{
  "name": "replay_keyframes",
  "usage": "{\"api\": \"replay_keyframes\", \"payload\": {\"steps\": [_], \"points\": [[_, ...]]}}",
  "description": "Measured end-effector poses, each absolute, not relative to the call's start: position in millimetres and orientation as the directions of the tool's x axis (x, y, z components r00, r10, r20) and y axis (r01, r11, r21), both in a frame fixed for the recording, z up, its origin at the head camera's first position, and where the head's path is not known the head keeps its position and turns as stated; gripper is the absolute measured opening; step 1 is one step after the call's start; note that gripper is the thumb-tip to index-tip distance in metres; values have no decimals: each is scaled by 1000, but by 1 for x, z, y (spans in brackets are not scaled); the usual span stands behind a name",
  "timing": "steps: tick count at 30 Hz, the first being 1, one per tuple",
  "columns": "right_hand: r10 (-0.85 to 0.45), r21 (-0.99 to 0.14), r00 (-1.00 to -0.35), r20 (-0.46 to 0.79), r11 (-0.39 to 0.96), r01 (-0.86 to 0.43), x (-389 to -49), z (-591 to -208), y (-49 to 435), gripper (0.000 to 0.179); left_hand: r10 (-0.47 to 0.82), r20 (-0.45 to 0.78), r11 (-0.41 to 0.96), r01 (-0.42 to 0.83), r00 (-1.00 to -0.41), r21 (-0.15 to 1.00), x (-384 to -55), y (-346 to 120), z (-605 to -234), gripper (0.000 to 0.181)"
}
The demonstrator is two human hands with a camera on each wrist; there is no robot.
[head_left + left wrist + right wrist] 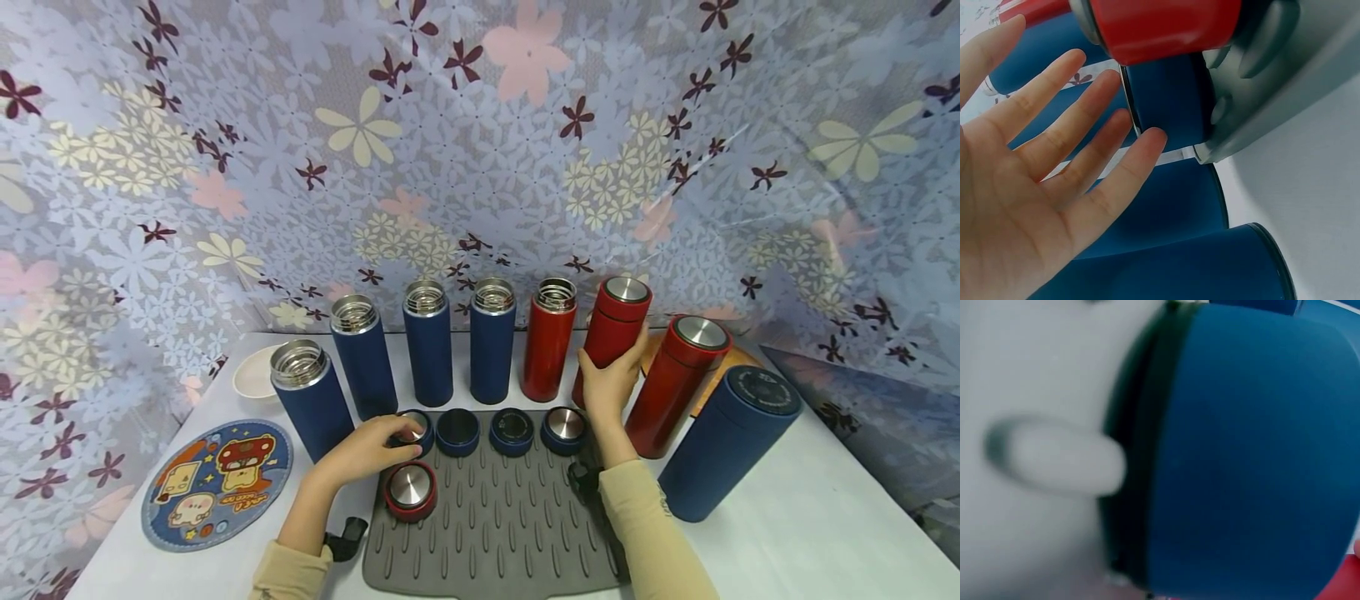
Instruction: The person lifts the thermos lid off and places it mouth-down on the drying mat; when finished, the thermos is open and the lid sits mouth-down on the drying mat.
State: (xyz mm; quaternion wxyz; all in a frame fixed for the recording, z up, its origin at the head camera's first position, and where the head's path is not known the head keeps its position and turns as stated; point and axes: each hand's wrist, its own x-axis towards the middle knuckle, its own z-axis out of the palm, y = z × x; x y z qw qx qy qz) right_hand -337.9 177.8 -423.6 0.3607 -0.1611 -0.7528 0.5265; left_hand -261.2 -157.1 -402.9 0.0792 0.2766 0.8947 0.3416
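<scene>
My right hand (611, 385) grips a capped red thermos (617, 321) in the back row, fingers around its body. My left hand (369, 450) is over the leftmost blue lid (424, 440) on the grey mat (498, 533). Its fingers (1100, 94) look spread and mostly straight beside that lid in the left wrist view; whether they touch it I cannot tell. A red lid (410, 493) with a steel top lies just in front. Further blue lids (457, 432) line the mat's back edge. A blue lid (1254, 450) fills most of the right wrist view.
Several uncapped blue thermoses (427, 358) and an uncapped red one (547, 350) stand behind the mat. At right are a capped red thermos (667, 396) and a large blue one (723, 450). A round cartoon mat (255, 500) and white bowl (255, 375) lie left.
</scene>
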Motion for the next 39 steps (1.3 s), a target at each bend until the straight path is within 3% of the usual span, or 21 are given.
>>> {"api": "replay_keyframes", "payload": {"steps": [10,18,23,30,34,39], "points": [[631,-869,-607,483,432,-242,-326,-406,168,94,553,41,619,443,-832,649,-262,-158,-402,34],[517,-747,-548,657,547,-379,-293,-369,149,87,560,46,616,453,-827,644,-263,-158,-401,35],[337,-598,-523,783,641,-481,-283,-366,139,85,562,43,616,453,-826,644,-262,-158,-402,35],[16,-304,-469,883,782,-544,-280,-372,135,85,562,45,617,455,-826,643,-261,-159,-403,35],[-233,-91,-454,860,806,-585,-278,-370,139,83,561,43,612,449,-827,652,-262,-159,-404,36],[-511,136,-457,728,761,-634,-273,-366,145,86,544,55,604,436,-837,667,-261,-160,-403,39]]}}
